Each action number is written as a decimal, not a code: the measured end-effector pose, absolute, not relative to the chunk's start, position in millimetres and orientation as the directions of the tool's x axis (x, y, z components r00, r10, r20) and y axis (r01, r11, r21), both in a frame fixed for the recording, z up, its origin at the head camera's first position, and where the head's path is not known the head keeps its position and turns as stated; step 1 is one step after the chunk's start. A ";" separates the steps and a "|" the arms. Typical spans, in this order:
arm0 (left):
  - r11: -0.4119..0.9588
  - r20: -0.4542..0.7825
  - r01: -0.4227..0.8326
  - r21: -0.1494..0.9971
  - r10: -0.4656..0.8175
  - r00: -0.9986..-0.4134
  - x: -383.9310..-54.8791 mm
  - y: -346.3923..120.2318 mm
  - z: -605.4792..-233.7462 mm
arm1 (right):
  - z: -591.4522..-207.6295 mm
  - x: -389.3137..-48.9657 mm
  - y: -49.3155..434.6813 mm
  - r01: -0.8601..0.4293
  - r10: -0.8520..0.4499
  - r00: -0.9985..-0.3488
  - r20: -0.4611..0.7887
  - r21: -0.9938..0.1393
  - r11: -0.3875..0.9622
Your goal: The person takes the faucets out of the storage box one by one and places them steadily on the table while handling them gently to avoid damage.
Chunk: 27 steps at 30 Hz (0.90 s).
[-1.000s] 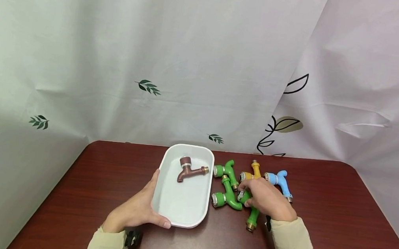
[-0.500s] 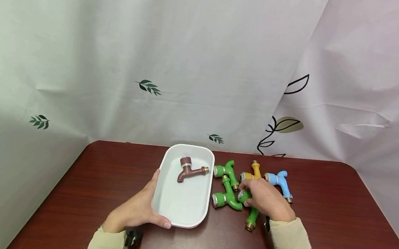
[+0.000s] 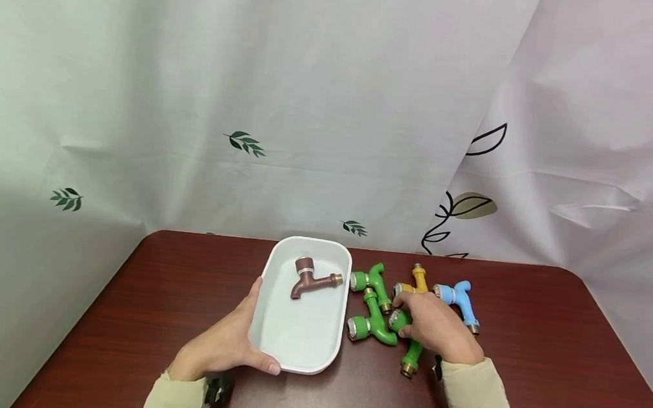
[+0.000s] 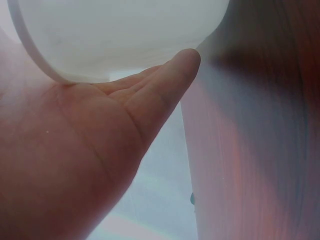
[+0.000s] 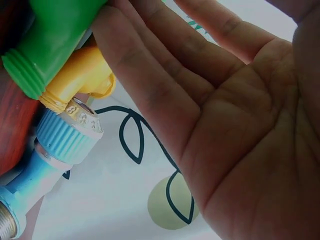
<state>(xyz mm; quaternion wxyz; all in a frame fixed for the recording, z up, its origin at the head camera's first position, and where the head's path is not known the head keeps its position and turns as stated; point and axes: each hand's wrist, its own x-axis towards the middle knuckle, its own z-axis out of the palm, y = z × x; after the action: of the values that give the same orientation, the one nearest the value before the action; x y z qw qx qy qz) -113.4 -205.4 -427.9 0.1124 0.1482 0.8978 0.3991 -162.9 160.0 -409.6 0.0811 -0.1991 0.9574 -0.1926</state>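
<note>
My left hand rests against the near left side of a white plastic tray, fingers along its outer wall and thumb at the front rim. Straight fingers lie beside the wall in the left wrist view. Inside the tray is a brown tap. My right hand pinches a green tap near its knob, partly covering it. Two more green taps, one farther back and one nearer, lie between the tray and that hand. Just behind it is a yellow tap, partly hidden.
A blue tap lies right of the yellow one. Everything stands on a dark red wooden table. A pale curtain printed with leaves hangs behind the table's back edge.
The threaded end of the green tap under my right hand has shifted very slightly to the left. My left hand and the tray stay in place.
</note>
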 end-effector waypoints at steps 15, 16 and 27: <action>0.635 -0.072 0.188 0.749 0.360 -0.930 -113.5 -204.7 -428.9 | -409.7 -161.8 153.9 -0.351 -0.358 -0.931 0.062 -0.415 0.839; 0.632 -0.071 0.187 0.752 0.359 -0.930 -113.7 -204.6 -428.9 | -409.7 -161.6 153.0 -0.354 -0.356 -0.932 0.075 -0.413 0.839; 0.626 -0.059 0.197 0.755 0.364 -0.930 -112.8 -205.3 -427.8 | -405.9 -160.7 145.3 -0.387 -0.358 -0.922 0.150 -0.407 0.827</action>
<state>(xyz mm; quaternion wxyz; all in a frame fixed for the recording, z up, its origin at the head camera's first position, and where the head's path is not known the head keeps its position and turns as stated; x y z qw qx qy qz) -112.8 -205.3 -427.8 0.1035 0.1565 0.8957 0.4031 -160.7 145.3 -405.9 -0.0333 -0.1951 0.9552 -0.2201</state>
